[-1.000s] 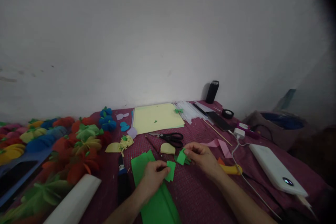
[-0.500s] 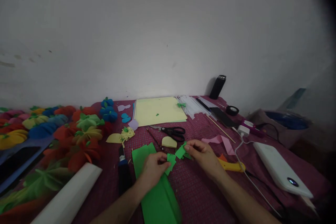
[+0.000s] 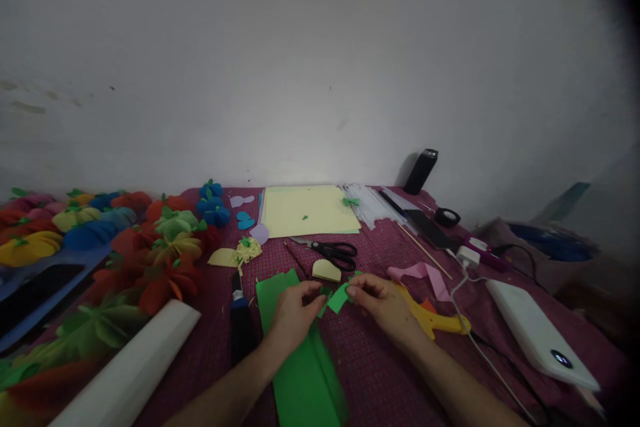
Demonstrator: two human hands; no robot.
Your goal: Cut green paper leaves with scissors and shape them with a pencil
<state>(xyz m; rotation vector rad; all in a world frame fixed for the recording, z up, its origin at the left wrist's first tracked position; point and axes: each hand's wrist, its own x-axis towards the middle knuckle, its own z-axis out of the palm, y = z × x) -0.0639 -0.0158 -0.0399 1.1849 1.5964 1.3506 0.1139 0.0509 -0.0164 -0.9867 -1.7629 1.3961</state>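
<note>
Far left of the fingers: coloured petalled pieces (image 3: pixel 170 283), several green-topped, seemingly finished. Beneath the left hand (image 3: pixel 290 313): a green sheet stack (image 3: pixel 305 380), folded or layered. Left fingers: pinched on a green scrap (image 3: pixel 325 307), partly hidden. Right hand (image 3: pixel 387 310): fingers clamped on a green tab (image 3: pixel 339 298) just left of them; bright, straight-edged, loose, seemingly unfinished.

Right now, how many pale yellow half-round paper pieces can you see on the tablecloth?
2: a left half-round piece beside the frilly yellow bundle, and a right half-round piece just this side of the black-handled scissors. The right one looks thick, so more may be hidden beneath.
</note>
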